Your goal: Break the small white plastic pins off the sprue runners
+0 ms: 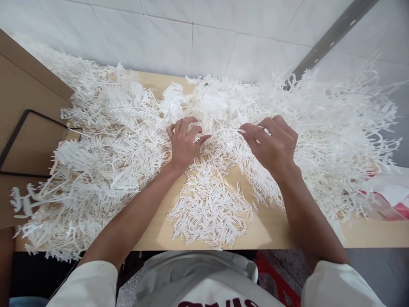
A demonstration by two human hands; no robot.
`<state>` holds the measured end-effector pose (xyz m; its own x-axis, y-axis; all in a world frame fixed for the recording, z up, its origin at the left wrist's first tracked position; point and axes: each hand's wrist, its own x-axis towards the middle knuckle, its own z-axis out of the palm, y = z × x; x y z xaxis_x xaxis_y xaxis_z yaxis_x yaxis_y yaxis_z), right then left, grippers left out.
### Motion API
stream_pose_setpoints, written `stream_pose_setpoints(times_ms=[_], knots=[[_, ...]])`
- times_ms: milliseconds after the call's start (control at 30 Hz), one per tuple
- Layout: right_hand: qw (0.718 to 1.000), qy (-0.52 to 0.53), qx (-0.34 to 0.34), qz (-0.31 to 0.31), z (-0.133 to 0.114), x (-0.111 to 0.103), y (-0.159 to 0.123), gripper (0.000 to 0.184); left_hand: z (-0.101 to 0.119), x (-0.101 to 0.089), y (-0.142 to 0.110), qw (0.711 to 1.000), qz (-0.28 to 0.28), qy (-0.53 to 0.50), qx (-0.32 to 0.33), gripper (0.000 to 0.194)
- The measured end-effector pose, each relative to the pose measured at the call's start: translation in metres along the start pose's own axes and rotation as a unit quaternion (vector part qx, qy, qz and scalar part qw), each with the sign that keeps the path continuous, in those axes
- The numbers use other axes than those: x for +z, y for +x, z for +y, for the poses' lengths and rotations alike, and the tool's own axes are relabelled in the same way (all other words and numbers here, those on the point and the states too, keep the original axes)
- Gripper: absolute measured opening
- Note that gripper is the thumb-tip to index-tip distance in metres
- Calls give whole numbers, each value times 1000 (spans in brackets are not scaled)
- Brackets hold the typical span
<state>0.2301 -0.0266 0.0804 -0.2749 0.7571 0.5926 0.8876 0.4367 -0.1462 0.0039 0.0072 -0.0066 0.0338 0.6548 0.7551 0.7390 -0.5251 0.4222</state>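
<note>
The thin white strand, which looks like plastic (235, 130), is at the fingertips of the right hand (277, 143), and this is the hand nearer to it. From these fingertips it points toward the left hand (184, 147), so its long axis goes roughly crosswise, from one hand to the other. Its far end is lost among other white pieces, therefore I cannot tell how long it is.

The thumb and forefinger of the right hand are closed together in a pinch, and they seem to grip this strand. The left hand is more loose — its fingers are curved, with the thumb well apart from the forefinger. I cannot tell whether some very thin piece touches them. Seen from the left fingers, the strand lies to the right, across a gap; seen from the right fingers, it lies directly at their tips, on the left side.

Below both sets of fingers, nearer to the body, a flat heap of short, loose white sticks (209, 213) rests on the pale wooden table (262, 230). Outward from the left fingers lies a big tangled pile of white branched strands (105, 157) — and outward from the right fingers, another similar white pile (335, 128).
</note>
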Motion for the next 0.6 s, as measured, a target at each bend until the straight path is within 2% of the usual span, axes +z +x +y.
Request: stream_pose_setpoints(times_ms=[200, 267, 367, 467, 533, 600], knots=[[998, -2, -38, 41, 13, -18, 5, 13, 0, -2, -1, 1000, 2, 10, 4, 23], [996, 32, -18, 83, 11, -25, 8, 12, -1, -3, 0, 1000, -4, 3, -20, 20], [985, 75, 41, 149, 6, -33, 13, 12, -1, -3, 3, 996, 0, -27, -83, 26], [986, 94, 51, 127, 1, -34, 16, 11, 0, -3, 5, 994, 20, -66, -88, 26], [988, 116, 23, 96, -2, -33, 15, 10, 3, -3, 6, 995, 26, -81, -48, 37], [987, 149, -30, 52, -6, -32, 13, 8, 5, -3, 5, 996, 1, -85, 0, 46]])
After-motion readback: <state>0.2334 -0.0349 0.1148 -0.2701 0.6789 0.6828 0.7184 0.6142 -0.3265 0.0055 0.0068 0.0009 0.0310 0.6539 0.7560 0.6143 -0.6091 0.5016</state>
